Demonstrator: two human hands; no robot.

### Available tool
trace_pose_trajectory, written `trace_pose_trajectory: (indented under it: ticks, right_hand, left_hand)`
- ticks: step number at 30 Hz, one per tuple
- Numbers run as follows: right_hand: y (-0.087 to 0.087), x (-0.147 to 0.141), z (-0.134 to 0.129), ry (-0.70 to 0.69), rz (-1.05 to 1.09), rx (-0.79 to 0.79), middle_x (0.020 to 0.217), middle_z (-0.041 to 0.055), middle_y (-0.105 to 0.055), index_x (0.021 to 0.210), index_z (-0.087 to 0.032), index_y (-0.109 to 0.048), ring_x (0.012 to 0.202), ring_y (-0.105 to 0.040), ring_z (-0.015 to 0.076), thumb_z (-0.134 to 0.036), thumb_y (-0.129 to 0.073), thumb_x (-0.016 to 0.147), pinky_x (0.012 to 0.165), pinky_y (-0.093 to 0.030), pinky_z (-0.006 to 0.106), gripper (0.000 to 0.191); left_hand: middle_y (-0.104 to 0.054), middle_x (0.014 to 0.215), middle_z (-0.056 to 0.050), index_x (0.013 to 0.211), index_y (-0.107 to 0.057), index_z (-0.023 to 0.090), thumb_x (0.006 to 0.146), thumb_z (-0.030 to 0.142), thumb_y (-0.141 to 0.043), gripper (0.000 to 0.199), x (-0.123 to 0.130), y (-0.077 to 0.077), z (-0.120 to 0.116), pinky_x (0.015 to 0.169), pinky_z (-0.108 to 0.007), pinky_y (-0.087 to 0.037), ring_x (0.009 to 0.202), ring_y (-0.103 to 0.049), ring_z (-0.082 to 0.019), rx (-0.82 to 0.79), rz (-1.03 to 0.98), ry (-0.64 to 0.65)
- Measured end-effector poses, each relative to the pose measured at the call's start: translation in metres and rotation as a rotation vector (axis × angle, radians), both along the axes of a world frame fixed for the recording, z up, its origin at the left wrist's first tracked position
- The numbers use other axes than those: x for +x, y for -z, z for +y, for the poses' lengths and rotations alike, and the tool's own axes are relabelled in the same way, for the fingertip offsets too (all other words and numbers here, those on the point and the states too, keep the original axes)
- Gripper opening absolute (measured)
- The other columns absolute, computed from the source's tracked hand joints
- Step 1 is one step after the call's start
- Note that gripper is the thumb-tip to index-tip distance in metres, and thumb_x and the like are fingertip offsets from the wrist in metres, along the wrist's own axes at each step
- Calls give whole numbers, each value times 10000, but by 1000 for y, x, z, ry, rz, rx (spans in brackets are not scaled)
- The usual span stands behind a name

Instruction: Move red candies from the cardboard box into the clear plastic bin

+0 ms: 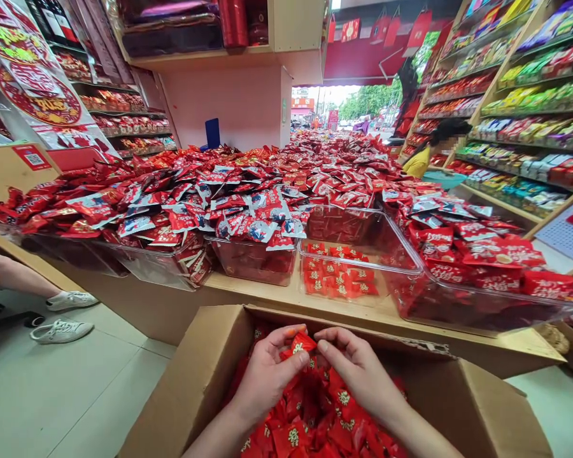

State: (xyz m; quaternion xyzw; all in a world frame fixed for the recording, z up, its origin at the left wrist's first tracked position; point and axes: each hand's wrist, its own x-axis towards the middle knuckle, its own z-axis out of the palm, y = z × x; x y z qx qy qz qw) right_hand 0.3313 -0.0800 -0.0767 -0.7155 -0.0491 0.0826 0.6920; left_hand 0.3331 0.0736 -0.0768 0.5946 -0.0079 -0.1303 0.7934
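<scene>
One left hand and one right hand both pinch one red packet over one cardboard box.

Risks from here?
1. The red packet is held only at the fingertips of the left hand, over a cardboard box of similar red packets; if it slips, it could be hard to pick out again.

2. The snack packets on the counter are heaped above the front rims of their clear bins; a bump might spill some.
</scene>
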Motion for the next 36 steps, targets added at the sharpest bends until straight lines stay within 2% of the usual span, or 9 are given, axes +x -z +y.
trace_pose_trajectory:
  ticks: [3, 7, 9, 14, 18, 24, 30, 33, 36]
  right_hand:
    - [-2, 0, 2, -20, -47, -83, 673, 1, -515, 745, -147, -548, 612, -434, 108, -383, -491, 771, 577, -371, 228, 244]
    - [-3, -1, 2, -29, -60, -88, 600, -19, -449, 679, -141, -510, 555, -386, 92, -404, -459, 788, 526, -341, 219, 290]
    - [-3, -1, 2, -28, -32, -92, 572, -28, -425, 661, -144, -488, 527, -376, 87, -408, -454, 790, 505, -337, 216, 296]
    - [-6, -3, 3, -14, -119, -111, 715, 7, -515, 777, -156, -523, 659, -455, 112, -367, -512, 767, 607, -396, 223, 211]
    - [-7, -5, 5, -1, -143, -130, 659, 2, -514, 725, -155, -544, 589, -442, 99, -356, -494, 779, 567, -399, 214, 214]
    - [0, -8, 9, 77, -176, -43, 644, -3, -511, 696, -159, -568, 555, -436, 89, -345, -529, 756, 521, -391, 200, 200]
    - [8, -5, 13, 118, -60, 72, 551, -43, -438, 666, -159, -507, 478, -385, 67, -384, -546, 737, 451, -344, 186, 239]
    - [7, -5, 11, 121, -93, -43, 596, -16, -488, 683, -155, -525, 522, -428, 86, -386, -518, 756, 483, -375, 198, 242]
    - [1, -5, 6, 121, -263, -225, 777, 39, -558, 892, -161, -561, 672, -505, 129, -341, -510, 771, 610, -428, 237, 223]
  left_hand:
    - [-601, 930, -30, 936, -629, 200, 608, 156, -680, 334, -2, 1, -3, 832, -245, -414, 927, -520, -160, 77, -104, 3]
    - [-608, 756, 19, 846, -600, 194, 587, 180, -706, 280, -2, 2, -5, 621, -208, -465, 672, -544, -97, -51, 43, -103]
    - [-616, 690, 29, 787, -591, 172, 603, 197, -700, 215, -1, 1, -4, 587, -200, -458, 584, -531, -71, -91, 75, -117]
    - [-662, 743, 0, 821, -625, 146, 586, 189, -717, 256, -2, -4, 0, 654, -181, -459, 682, -557, -83, -18, 59, -65]
    - [-674, 766, -30, 887, -621, 147, 654, 221, -667, 248, -5, -6, -2, 648, -226, -478, 690, -578, -107, -160, 152, -46]
    - [-662, 709, -47, 817, -641, 114, 682, 201, -642, 161, -4, -4, -3, 584, -209, -467, 650, -583, -106, -341, 260, -68]
    - [-649, 762, -5, 892, -588, 179, 684, 197, -641, 216, -7, -4, -8, 613, -193, -449, 668, -562, -84, -325, 187, -82]
    - [-632, 789, 8, 857, -570, 190, 668, 198, -651, 206, -9, -3, -11, 679, -234, -454, 722, -558, -104, -255, 175, -43]
    - [-620, 756, 8, 789, -583, 177, 638, 223, -668, 179, -8, -1, -11, 682, -239, -452, 718, -555, -122, -80, 98, -26]
